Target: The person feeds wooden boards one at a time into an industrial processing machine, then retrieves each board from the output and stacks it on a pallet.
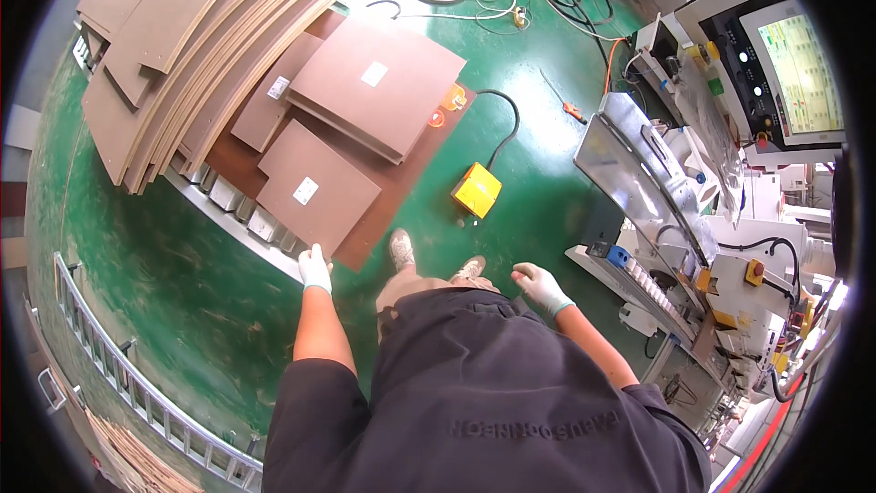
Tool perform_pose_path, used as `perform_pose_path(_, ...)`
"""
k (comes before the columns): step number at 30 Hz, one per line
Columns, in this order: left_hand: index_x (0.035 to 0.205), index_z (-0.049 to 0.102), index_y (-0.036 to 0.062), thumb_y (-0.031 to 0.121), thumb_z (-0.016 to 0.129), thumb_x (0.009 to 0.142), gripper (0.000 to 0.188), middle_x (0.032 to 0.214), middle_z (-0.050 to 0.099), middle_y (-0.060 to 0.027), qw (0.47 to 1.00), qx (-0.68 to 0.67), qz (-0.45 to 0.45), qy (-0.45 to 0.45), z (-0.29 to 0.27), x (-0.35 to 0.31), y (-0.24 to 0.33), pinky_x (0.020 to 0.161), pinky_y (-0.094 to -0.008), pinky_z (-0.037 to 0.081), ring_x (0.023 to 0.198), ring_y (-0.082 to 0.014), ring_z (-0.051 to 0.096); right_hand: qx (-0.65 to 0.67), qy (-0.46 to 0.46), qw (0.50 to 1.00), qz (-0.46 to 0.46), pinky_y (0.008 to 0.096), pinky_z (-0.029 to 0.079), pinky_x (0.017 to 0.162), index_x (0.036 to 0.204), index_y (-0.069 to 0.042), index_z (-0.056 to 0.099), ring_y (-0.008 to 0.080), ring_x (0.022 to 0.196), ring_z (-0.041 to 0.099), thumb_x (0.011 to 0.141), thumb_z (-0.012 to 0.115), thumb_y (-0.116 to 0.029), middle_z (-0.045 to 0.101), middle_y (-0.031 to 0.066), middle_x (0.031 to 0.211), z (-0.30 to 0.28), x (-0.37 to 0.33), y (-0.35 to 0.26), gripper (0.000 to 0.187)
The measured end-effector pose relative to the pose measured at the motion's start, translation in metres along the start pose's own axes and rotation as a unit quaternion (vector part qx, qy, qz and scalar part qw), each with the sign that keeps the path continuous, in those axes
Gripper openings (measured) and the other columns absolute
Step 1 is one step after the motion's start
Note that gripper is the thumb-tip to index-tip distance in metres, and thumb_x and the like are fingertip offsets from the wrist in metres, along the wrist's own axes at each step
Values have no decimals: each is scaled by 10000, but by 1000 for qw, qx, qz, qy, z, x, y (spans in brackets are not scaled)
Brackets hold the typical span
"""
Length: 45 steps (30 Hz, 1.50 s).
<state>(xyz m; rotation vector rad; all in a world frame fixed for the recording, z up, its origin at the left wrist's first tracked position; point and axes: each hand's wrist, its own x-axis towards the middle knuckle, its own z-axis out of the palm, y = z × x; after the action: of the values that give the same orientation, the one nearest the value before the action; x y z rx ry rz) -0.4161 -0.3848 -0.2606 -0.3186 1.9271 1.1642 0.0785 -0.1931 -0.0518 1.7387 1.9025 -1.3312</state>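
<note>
My left hand [316, 270], in a white glove, is at the near corner of a brown flat panel [319, 187] with a white label. Its fingers are closed at the panel's edge, though any grip underneath is hidden. That panel lies on a low stack at the left front. My right hand [542, 287], also gloved with some bare fingertips, hangs over the floor to the right of my legs. Its fingers are loosely bent and slightly apart, with nothing visible in them. Behind the near panel lies a bigger stack of brown panels [383, 82].
Large brown boards [210, 46] lean in a row at the left. A yellow box [476, 190] with a black cable sits on the green floor. Machinery with a metal plate [630, 164] and a screen [798, 73] stands right. A ladder-like metal frame [137, 383] lies lower left.
</note>
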Motion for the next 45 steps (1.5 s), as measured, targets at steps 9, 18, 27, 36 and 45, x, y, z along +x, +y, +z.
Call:
perform_pose_path(9, 1095, 616, 180, 414, 785, 912, 342, 920, 618, 0, 967, -201, -124, -92, 7, -64, 51, 588, -307, 493, 725, -159, 566, 67, 85, 994, 7, 323, 523, 914, 1256, 0, 669, 193, 1041, 680, 974, 647, -243, 738, 109, 1125, -35, 62, 25, 373)
perform_pose_path(18, 1343, 564, -70, 163, 749, 930, 509, 1219, 676, -129, 948, 29, 239, -208, 7, -182, 111, 939, -352, 533, 1061, -217, 648, 135, 45, 974, -174, 368, 495, 1034, 1441, -54, 565, 272, 1232, 637, 987, 638, -360, 665, 169, 1340, -16, 65, -114, 552)
perform_pose_path(27, 1127, 664, 26, 113, 818, 891, 296, 961, 714, -19, 869, 178, 193, -420, 82, -215, 132, 743, -269, 521, 816, -87, 630, 456, 147, 834, -274, 364, 425, 1105, 1504, -19, 455, 196, 1282, 538, 969, 684, -488, 598, 111, 1395, -95, 41, -145, 749)
perform_pose_path(36, 1237, 584, 19, 61, 650, 974, 275, 1132, 702, -86, 808, 75, 258, -524, 257, -242, 207, 876, -333, 562, 939, -169, 678, 408, 183, 883, -143, 339, 529, 899, 1166, 5, 621, 162, 1012, 621, 856, 749, -139, 672, 64, 1062, -149, -110, 19, 365)
perform_pose_path(45, 1591, 248, -50, 311, 667, 1012, 801, 1618, 355, -240, 498, 321, 429, -681, 499, -466, 158, 1221, -382, 279, 1500, -304, 348, 839, 294, 449, -92, 450, 504, 1012, 1354, -81, 593, 241, 1174, 616, 931, 783, -351, 652, 84, 1287, -54, -161, 108, 537)
